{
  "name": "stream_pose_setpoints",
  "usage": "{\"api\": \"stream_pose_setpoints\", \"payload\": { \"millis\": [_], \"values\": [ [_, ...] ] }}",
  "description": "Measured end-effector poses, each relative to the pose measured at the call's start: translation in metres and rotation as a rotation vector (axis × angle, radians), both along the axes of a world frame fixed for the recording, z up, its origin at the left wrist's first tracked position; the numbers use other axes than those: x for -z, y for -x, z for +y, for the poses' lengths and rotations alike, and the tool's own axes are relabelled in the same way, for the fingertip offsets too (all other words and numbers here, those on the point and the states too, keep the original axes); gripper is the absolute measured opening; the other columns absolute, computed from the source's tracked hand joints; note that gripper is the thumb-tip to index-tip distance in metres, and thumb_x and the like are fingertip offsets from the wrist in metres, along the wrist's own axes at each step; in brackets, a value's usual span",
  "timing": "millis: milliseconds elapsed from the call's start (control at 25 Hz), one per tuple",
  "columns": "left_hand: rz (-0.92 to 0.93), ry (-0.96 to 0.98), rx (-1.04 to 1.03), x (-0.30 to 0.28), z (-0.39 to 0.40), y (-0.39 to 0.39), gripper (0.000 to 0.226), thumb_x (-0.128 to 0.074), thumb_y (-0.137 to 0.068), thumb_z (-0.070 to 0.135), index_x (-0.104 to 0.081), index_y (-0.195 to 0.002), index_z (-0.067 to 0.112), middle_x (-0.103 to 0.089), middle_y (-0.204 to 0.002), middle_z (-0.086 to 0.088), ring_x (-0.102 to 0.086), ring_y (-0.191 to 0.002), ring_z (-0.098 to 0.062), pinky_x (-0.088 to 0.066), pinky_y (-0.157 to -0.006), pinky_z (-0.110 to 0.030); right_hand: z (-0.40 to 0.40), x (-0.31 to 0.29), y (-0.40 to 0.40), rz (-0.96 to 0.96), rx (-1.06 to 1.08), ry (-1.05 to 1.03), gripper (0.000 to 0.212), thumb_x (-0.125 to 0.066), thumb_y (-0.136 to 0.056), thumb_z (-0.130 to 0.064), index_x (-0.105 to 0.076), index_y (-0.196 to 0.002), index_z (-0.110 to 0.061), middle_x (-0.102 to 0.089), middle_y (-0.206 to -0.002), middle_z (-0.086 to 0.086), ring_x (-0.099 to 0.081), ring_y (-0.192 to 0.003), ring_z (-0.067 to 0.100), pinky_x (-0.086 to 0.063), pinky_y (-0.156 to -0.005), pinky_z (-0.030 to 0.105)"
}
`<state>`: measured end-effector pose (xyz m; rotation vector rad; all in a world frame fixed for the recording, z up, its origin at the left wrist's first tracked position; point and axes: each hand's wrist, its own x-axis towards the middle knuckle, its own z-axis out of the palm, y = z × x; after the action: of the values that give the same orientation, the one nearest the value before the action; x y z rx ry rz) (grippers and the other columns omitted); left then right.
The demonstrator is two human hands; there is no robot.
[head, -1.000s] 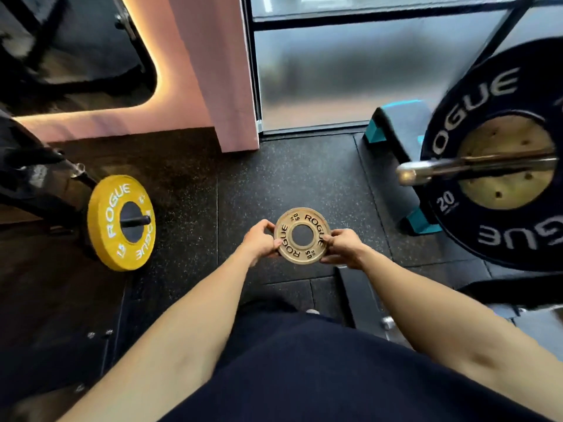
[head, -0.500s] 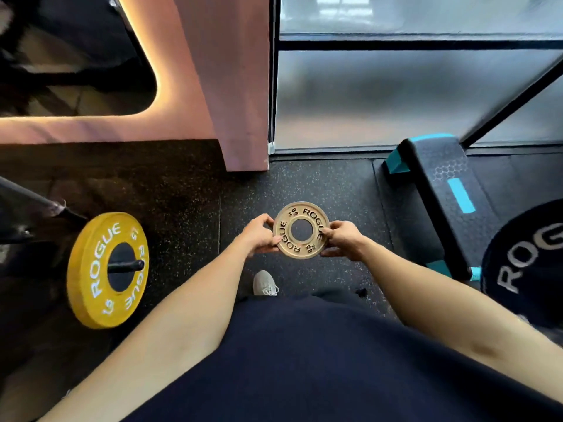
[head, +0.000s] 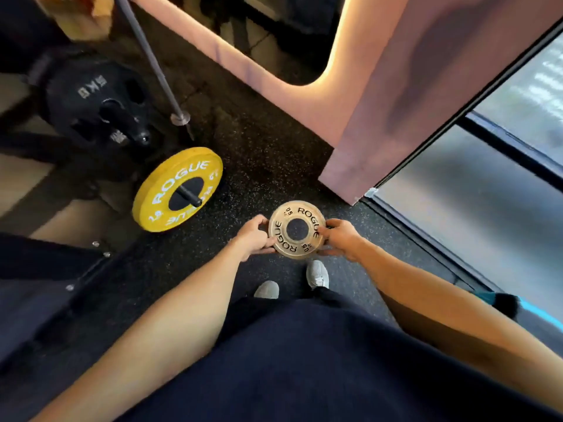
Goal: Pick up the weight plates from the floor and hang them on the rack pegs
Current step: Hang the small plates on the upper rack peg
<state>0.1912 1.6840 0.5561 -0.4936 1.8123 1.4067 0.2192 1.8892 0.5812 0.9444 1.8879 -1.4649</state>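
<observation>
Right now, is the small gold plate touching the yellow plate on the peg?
Apart. The head view shows the small gold plate, held by both hands, with dark floor between it and the yellow plate.

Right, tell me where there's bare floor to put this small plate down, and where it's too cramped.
Bare speckled floor lies between the yellow plate, the pink wall base and the small plate gripped by the left hand and right hand. It is crowded at the upper left, around the black 5 kg plate and barbell.
</observation>
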Motion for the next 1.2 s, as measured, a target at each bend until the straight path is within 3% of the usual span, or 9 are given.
{"api": "stream_pose_setpoints", "payload": {
  "millis": [120, 280, 560, 640, 800, 880, 1000, 1200],
  "values": [
    [-0.015, 0.031, -0.264, -0.002, -0.004, -0.008, 0.029, -0.061, -0.086, -0.012, -0.050, -0.093, 0.014, -0.059, -0.098, -0.007, -0.062, -0.085, -0.018, -0.061, -0.063, -0.031, -0.002, 0.001, 0.043, -0.022, -0.249, 0.049, 0.009, -0.051, -0.097, -0.015, -0.054, -0.105, -0.015, -0.063, -0.102, 0.012, -0.065, -0.074, 0.023, -0.057, -0.073, 0.045],
    [0.013, 0.074, -0.520, -0.011, 0.000, -0.027, 0.030, -0.063, -0.085, -0.012, -0.046, -0.095, 0.010, -0.057, -0.103, -0.009, -0.063, -0.089, -0.021, -0.060, -0.073, -0.037, -0.011, 0.003, 0.081, -0.030, -0.514, 0.108, 0.011, -0.049, -0.097, -0.016, -0.053, -0.107, -0.017, -0.065, -0.105, 0.013, -0.066, -0.086, 0.026, -0.056, -0.082, 0.049],
    [0.152, 0.164, -0.721, -0.085, -0.036, -0.014, 0.030, -0.060, -0.087, -0.011, -0.044, -0.104, 0.009, -0.055, -0.108, -0.014, -0.063, -0.095, -0.026, -0.057, -0.083, -0.042, -0.063, -0.038, 0.131, 0.120, -0.752, 0.245, 0.023, -0.051, -0.097, -0.018, -0.057, -0.117, -0.008, -0.065, -0.116, 0.013, -0.064, -0.096, 0.024, -0.057, -0.076, 0.044],
    [0.253, 0.212, -0.753, -0.124, -0.057, 0.001, 0.030, -0.060, -0.088, -0.010, -0.044, -0.104, 0.010, -0.055, -0.106, -0.013, -0.062, -0.093, -0.026, -0.056, -0.086, -0.044, -0.088, -0.073, 0.154, 0.229, -0.793, 0.291, 0.023, -0.052, -0.096, -0.018, -0.058, -0.117, -0.009, -0.064, -0.118, 0.013, -0.064, -0.102, 0.026, -0.058, -0.071, 0.043],
    [0.517, 0.308, -0.764, -0.219, -0.096, 0.034, 0.028, -0.061, -0.087, -0.010, -0.045, -0.095, 0.011, -0.055, -0.102, -0.017, -0.063, -0.093, -0.029, -0.055, -0.089, -0.050, -0.135, -0.167, 0.199, 0.490, -0.841, 0.367, 0.012, -0.053, -0.096, -0.017, -0.060, -0.103, -0.011, -0.064, -0.106, 0.014, -0.064, -0.084, 0.021, -0.060, -0.062, 0.039],
    [0.620, 0.367, -0.751, -0.271, -0.113, 0.048, 0.026, -0.062, -0.087, -0.008, -0.048, -0.099, 0.010, -0.056, -0.106, -0.018, -0.066, -0.097, -0.031, -0.057, -0.086, -0.048, -0.151, -0.219, 0.214, 0.607, -0.839, 0.406, 0.006, -0.053, -0.096, -0.016, -0.058, -0.098, -0.013, -0.061, -0.106, 0.013, -0.061, -0.086, 0.020, -0.061, -0.062, 0.039],
    [0.767, 0.433, -0.751, -0.357, -0.134, 0.062, 0.023, -0.064, -0.088, -0.004, -0.051, -0.095, 0.014, -0.058, -0.094, -0.014, -0.069, -0.093, -0.028, -0.060, -0.079, -0.038, -0.171, -0.305, 0.233, 0.790, -0.844, 0.484, 0.009, -0.052, -0.096, -0.016, -0.054, -0.104, -0.012, -0.059, -0.114, 0.010, -0.060, -0.106, 0.027, -0.060, -0.068, 0.044],
    [0.987, 0.509, -0.756, -0.478, -0.147, 0.071, 0.023, -0.064, -0.088, -0.003, -0.051, -0.098, 0.012, -0.062, -0.098, -0.018, -0.069, -0.096, -0.031, -0.060, -0.079, -0.041, -0.189, -0.425, 0.246, 1.005, -0.826, 0.524, 0.027, -0.054, -0.095, -0.016, -0.056, -0.119, -0.003, -0.062, -0.111, 0.016, -0.063, -0.102, 0.032, -0.059, -0.068, 0.049]
  ]
}}
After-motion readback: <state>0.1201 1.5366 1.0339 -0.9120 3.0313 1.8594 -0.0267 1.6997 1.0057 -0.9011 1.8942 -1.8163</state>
